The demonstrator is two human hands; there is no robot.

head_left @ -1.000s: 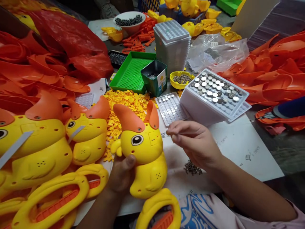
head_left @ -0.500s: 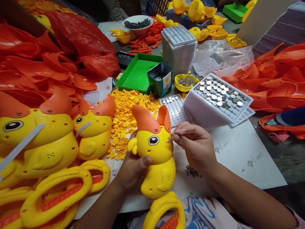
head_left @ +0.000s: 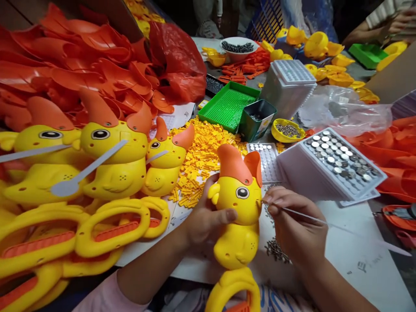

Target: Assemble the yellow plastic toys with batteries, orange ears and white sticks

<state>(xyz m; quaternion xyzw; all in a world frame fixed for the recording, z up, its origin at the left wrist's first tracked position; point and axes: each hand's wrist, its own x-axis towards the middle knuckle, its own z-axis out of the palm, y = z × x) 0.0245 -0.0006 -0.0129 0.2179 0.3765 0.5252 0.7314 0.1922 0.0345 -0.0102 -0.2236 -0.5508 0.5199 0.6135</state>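
My left hand [head_left: 208, 219] grips a yellow toy chick [head_left: 240, 216] with an orange comb, held upright above the table. My right hand [head_left: 297, 225] pinches a thin clear plastic strip [head_left: 331, 224] whose end meets the side of the chick's head; the strip runs off to the right. A small heap of screws [head_left: 276, 250] lies just under my right hand. A white tray of button cells [head_left: 341, 158] stands to the right behind it.
Finished yellow chicks with strips [head_left: 107, 160] line the left. Orange shells [head_left: 81, 73] are piled at back left and right. A heap of small yellow pieces [head_left: 201, 156], a green tray [head_left: 229, 106], a dark tin [head_left: 256, 119] and a yellow dish of screws [head_left: 287, 130] lie behind. Another person's hands [head_left: 394, 21] work at far right.
My view has swung left and down. My right hand, earlier hovering beside the chick, came to its head and now holds a long strip there. My left hand keeps its grip.
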